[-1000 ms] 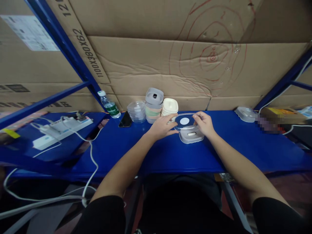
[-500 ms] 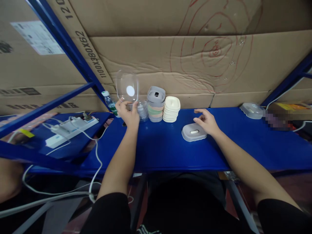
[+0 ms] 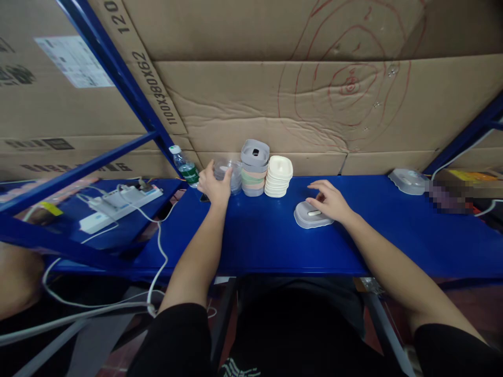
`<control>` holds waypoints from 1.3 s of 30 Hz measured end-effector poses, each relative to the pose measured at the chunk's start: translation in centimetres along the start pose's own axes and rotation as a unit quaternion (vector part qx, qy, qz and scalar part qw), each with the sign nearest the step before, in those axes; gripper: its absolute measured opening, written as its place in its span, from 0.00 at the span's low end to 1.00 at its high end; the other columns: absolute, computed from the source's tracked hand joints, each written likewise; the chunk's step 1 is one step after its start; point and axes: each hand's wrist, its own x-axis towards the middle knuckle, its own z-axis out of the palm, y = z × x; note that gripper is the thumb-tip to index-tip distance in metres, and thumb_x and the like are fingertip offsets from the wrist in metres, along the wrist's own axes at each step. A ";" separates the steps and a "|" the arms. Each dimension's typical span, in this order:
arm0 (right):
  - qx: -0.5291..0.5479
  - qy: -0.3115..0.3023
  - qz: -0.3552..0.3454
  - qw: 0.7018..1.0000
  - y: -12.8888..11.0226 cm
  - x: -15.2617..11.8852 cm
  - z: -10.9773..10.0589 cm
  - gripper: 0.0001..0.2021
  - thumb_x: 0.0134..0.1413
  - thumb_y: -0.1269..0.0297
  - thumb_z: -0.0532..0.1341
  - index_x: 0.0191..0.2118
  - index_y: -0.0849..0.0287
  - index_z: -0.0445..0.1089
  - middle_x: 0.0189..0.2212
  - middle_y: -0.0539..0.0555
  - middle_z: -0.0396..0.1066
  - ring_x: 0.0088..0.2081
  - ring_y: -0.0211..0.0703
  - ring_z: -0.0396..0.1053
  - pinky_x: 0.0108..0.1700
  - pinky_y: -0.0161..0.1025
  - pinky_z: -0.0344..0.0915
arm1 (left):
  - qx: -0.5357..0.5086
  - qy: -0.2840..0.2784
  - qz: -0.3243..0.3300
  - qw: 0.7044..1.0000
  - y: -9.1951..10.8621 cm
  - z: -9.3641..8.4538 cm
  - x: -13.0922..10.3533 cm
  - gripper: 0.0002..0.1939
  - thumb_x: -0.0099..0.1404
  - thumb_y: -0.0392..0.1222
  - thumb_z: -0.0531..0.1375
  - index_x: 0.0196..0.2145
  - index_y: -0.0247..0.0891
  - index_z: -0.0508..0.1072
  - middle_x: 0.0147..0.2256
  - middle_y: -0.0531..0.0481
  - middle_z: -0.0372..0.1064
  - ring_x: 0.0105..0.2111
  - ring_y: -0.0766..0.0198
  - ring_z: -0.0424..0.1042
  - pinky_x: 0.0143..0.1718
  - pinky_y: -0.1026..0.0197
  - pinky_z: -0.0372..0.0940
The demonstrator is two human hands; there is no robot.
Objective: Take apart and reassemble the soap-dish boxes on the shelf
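My left hand [image 3: 215,186] has thumb and fingers around a clear plastic container [image 3: 225,169], at the top of a clear stack [image 3: 236,183]. To its right stand a stack of grey, pink and green pieces [image 3: 254,175] and a stack of cream pieces [image 3: 278,177]. My right hand [image 3: 329,201] is over the right side of a grey lidded piece [image 3: 304,215] on the table. Its fingers are apart and hold nothing; the thumb is close to the white oblong part [image 3: 314,213] on top.
A water bottle [image 3: 185,166] stands left of my left hand. Further left lies a power strip [image 3: 121,208] with white cables. At the right are a clear-covered tray [image 3: 409,180] and a box [image 3: 458,178]. A blue frame and cardboard surround the blue table [image 3: 271,246]. Another person's arm [image 3: 18,277] shows far left.
My left hand has lowered the clear container from its raised position to the clear stack. My right hand has shifted slightly left over the grey piece. The view has moved a little.
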 end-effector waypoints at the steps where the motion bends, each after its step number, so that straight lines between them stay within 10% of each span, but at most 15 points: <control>1: 0.000 -0.001 -0.002 1.000 0.0 0.0 0.0 0.21 0.62 0.47 0.64 0.56 0.50 0.74 0.57 0.59 0.71 0.31 0.45 0.76 0.42 0.55 0.77 | -0.001 -0.003 0.002 1.000 0.1 0.0 0.0 0.34 0.63 0.53 0.68 0.63 0.41 0.69 0.55 0.37 0.67 0.59 0.42 0.66 0.65 0.38 0.54; 9: -0.043 -0.057 -0.027 0.997 0.2 0.4 -1.2 0.24 0.61 0.44 0.65 0.57 0.51 0.74 0.52 0.60 0.74 0.43 0.55 0.77 0.48 0.57 0.76 | -0.012 0.026 0.042 0.999 0.0 0.2 -0.3 0.24 0.65 0.45 0.65 0.57 0.39 0.70 0.57 0.37 0.66 0.62 0.45 0.64 0.65 0.41 0.54; 18: -0.016 -0.232 -0.007 0.973 2.4 -0.3 -1.7 0.49 0.34 0.37 0.77 0.65 0.49 0.71 0.59 0.62 0.73 0.60 0.68 0.70 0.61 0.66 0.67 | -0.081 0.080 0.183 0.977 2.0 -1.1 -0.9 0.16 0.68 0.46 0.58 0.51 0.37 0.70 0.52 0.38 0.70 0.57 0.49 0.68 0.62 0.43 0.59; 23: 0.022 -0.241 -0.036 0.970 1.0 -0.5 -0.7 0.50 0.36 0.38 0.77 0.66 0.50 0.69 0.63 0.62 0.70 0.63 0.67 0.68 0.64 0.65 0.63 | -0.119 -0.061 0.354 0.926 5.4 -1.3 -4.9 0.18 0.67 0.56 0.60 0.47 0.42 0.72 0.48 0.43 0.73 0.53 0.48 0.72 0.60 0.39 0.62; 31: 0.053 -0.256 -0.108 0.959 -2.2 -0.3 0.4 0.41 0.44 0.42 0.76 0.64 0.45 0.70 0.64 0.55 0.69 0.64 0.62 0.66 0.65 0.62 0.62 | -0.131 -0.394 0.548 0.726 9.9 -0.6 -12.3 0.27 0.69 0.57 0.60 0.60 0.41 0.72 0.61 0.39 0.68 0.60 0.46 0.67 0.62 0.42 0.64; 39: 0.071 -0.243 -0.103 0.962 -2.9 -0.2 -0.5 0.36 0.47 0.49 0.76 0.63 0.48 0.71 0.61 0.56 0.71 0.60 0.60 0.69 0.61 0.60 0.67 | -0.145 -0.440 0.521 0.716 9.2 -0.4 -11.7 0.40 0.62 0.55 0.66 0.68 0.41 0.63 0.65 0.38 0.62 0.63 0.44 0.64 0.64 0.40 0.62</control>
